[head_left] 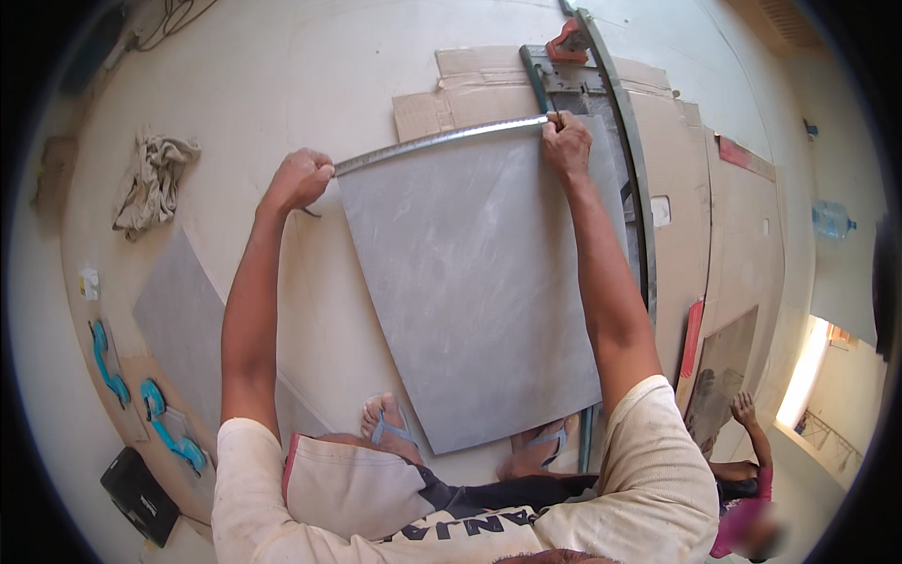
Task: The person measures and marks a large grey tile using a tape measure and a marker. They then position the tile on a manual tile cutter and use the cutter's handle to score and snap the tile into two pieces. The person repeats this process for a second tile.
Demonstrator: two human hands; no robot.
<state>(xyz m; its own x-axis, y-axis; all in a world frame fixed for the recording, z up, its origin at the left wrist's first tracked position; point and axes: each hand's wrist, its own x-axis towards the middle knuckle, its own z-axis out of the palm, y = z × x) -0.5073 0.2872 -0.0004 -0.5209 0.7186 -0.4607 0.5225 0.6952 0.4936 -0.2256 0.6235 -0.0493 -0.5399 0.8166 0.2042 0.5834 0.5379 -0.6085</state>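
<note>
A large grey tile (470, 282) lies in front of me, one corner near my feet. Along its far edge runs the silver blade of a tape measure (442, 138), stretched between my two hands. My left hand (303, 179) is closed around its left end, just off the tile's far left corner; a thin dark strap or cord hangs below that fist. My right hand (567, 146) pinches the other end near the far right corner, and a small brownish item shows at its fingertips, too small to name. My fingers hide both ends of the tape.
A rail tile cutter (631, 160) stands along the tile's right side, over cardboard sheets (676, 141). Left lie a crumpled cloth (155, 183), another grey tile (183, 291), turquoise suction lifters (169, 428) and a black case (141, 496). Another person (752, 470) is at lower right, near a dark panel (722, 367).
</note>
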